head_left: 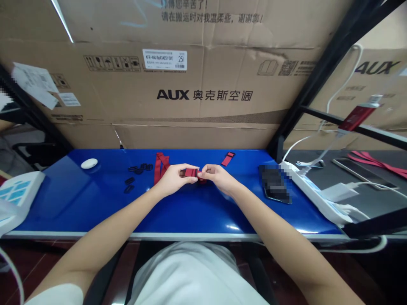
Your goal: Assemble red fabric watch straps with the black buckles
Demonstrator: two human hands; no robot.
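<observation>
Both hands meet over the middle of the blue table (190, 214). My left hand (176, 178) pinches a piece of red strap (191, 172) between thumb and fingers. From the other side, my right hand (217, 176) has its thumb and index finger closed on the strap's right end, by a small dark buckle. Another red strap (160, 164) lies folded just behind my left hand. Behind my right hand rests a short red strap with a black buckle (228, 159). Several loose black buckles (140, 168) are on the table to the left.
A white round object (89, 163) lies at the back left. On the right are a black phone-like item (275, 184) and a white power strip (314, 192) with cables. A large cardboard box (203, 108) stands behind the table. A white device (20, 197) sits at the left edge.
</observation>
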